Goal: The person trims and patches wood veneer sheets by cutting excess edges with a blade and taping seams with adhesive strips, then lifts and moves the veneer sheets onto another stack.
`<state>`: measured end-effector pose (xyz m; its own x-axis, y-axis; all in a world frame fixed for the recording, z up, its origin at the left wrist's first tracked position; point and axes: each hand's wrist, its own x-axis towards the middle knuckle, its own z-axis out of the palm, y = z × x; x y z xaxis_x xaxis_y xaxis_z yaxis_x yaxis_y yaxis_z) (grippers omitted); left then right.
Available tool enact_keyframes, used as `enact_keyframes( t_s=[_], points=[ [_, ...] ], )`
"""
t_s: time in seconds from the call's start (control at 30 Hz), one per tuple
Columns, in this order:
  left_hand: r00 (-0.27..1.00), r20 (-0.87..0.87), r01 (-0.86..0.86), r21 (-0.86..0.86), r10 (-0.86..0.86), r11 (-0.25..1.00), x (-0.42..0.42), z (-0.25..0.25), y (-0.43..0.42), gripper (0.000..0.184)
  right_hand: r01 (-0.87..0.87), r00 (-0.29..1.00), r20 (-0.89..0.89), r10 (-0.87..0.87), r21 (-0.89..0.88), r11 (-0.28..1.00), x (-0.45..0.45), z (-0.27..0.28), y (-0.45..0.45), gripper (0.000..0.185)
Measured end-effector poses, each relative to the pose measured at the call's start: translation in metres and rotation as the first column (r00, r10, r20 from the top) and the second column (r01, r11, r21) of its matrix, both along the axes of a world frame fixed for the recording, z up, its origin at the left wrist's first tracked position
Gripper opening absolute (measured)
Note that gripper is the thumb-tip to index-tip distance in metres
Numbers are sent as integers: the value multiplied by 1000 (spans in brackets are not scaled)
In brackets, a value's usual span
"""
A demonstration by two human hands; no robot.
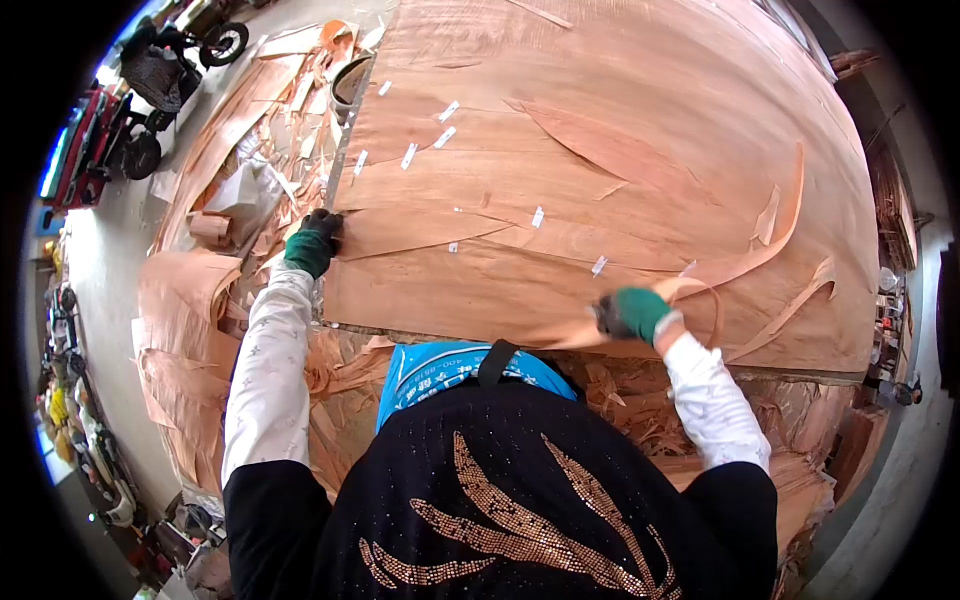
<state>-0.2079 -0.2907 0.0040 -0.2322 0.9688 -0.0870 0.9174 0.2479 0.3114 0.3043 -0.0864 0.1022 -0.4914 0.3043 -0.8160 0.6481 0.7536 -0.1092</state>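
Note:
A large wood veneer sheet (450, 290) covers the work surface, with several small white tape pieces (538, 217) on it. My left hand (315, 243), in a green and black glove, is at the sheet's left edge, its fingers closed on the tip of a pointed veneer piece (400, 230). Near the front edge, my right hand (632, 315), gloved the same way and blurred, is closed around a long thin veneer strip (755, 258). That strip curls up to the right, and a blurred part of it shows left of the hand.
Veneer scraps (190, 350) are heaped on the floor at the left, beside a round bucket (350, 85). More scraps lie under the front edge. A motorbike (165, 80) stands at the upper left. Loose strips (790, 310) rest on the sheet's right side.

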Motion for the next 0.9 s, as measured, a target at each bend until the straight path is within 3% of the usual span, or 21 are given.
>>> enact_keyframes(
  t_s=[0.03,0.1,0.17,0.23,0.27,0.33,0.37,0.4,0.43,0.47,0.57,0.63,0.7,0.73,0.83,0.9],
  points=[
    [1000,-3,16,37,-16,999,-4,-1,-1,38,-122,993,-2,122,-53,991,26,-9,-13,30],
    [999,-40,7,21,-6,1000,-3,-1,-1,43,-191,945,223,238,-211,959,76,-21,-29,28],
    [998,-60,2,-7,-2,1000,1,3,2,43,-95,937,326,127,-111,989,112,-16,-33,36],
    [997,-71,6,-53,-10,999,0,0,2,42,52,988,146,-54,18,998,61,29,-27,48],
    [997,-71,12,-43,-15,999,7,6,2,41,385,920,-55,-387,-40,922,39,34,-23,54],
    [994,-106,31,-63,-38,998,-4,-7,4,40,501,654,-550,-519,-198,842,-33,49,-30,55],
    [989,-135,42,-101,-55,994,-15,-29,6,40,518,555,-633,-541,-245,819,-69,40,-34,55],
    [986,-150,68,-1,-67,998,-12,-28,1,38,526,449,-699,-556,-296,797,-105,27,-39,55],
    [999,-33,-28,-80,25,996,-12,-30,5,38,562,404,-666,-627,-360,745,-140,20,-42,57],
    [999,-46,-27,-50,25,998,-4,-13,3,38,629,280,-451,-847,-581,517,-171,6,-44,62],
    [996,-45,-85,-47,82,995,12,3,-2,40,628,235,-470,-851,-595,501,-216,-44,-43,68],
    [990,-77,-120,-12,118,993,20,10,-5,42,474,513,-712,-480,-231,850,-229,-55,-49,71],
    [985,-88,-143,54,147,988,22,0,-9,42,210,620,-784,31,204,956,-227,-77,-60,73],
    [984,-90,-148,63,153,987,24,5,-11,43,259,735,-670,-107,130,957,-237,-49,-71,77],
    [978,-103,-172,98,182,980,31,12,-15,47,127,890,-449,83,416,900,-251,-34,-90,80],
    [978,-62,-192,85,198,978,31,11,-16,49,99,892,-432,137,482,871,-252,-45,-90,75]
  ],
)
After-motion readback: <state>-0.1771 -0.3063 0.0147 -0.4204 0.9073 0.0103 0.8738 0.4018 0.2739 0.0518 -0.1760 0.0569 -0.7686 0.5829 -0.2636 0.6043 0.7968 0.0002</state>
